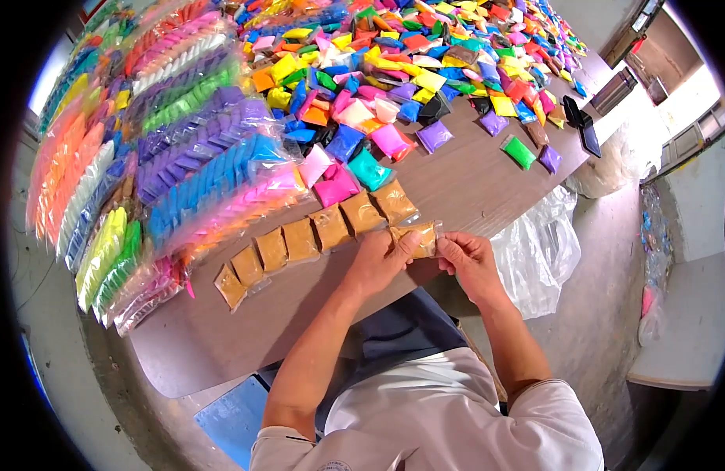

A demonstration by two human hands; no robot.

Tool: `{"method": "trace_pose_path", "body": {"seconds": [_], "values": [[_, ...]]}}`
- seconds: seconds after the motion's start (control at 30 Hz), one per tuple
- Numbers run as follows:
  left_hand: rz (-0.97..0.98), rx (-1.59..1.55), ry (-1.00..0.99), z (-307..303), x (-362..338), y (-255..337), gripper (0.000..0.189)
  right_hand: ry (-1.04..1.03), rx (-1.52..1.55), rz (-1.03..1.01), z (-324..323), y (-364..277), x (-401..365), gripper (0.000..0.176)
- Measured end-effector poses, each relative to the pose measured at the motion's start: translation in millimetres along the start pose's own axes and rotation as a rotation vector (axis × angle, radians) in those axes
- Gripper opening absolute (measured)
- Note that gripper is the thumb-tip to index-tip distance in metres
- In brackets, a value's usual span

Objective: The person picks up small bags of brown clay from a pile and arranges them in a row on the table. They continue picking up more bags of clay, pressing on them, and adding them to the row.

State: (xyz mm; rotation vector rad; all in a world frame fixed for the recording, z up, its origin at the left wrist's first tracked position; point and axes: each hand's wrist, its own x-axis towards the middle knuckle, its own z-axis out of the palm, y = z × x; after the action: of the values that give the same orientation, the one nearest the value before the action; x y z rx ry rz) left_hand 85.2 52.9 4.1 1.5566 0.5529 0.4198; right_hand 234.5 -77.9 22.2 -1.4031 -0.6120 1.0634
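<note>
A tan packet (416,239) in clear wrapping is held between my two hands at the table's near edge. My left hand (384,257) grips its left part, the thumb lying across its face. On its right end, my right hand (466,261) pinches the clear edge between thumb and fingers. A curved row of several similar tan packets (302,239) lies on the table to the left, its upper end just above my left hand.
Loose colourful packets (425,71) are heaped across the table (472,188). Filled clear bags (213,173) are stacked at left. A black phone-like object (582,125) lies at the right edge. Clear plastic sheeting (539,255) hangs beside my right hand.
</note>
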Motion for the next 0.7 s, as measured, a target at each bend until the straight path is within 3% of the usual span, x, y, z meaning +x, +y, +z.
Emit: {"method": "trace_pose_path", "body": {"seconds": [0.17,0.7], "values": [[0.035,0.096,-0.005,-1,1,-3,0.054,0.032,-0.131,-0.089,-3,3,5,0.021],[-0.065,-0.031,-0.053,-5,-3,9,0.054,-0.059,0.065,-0.064,0,4,8,0.014]]}}
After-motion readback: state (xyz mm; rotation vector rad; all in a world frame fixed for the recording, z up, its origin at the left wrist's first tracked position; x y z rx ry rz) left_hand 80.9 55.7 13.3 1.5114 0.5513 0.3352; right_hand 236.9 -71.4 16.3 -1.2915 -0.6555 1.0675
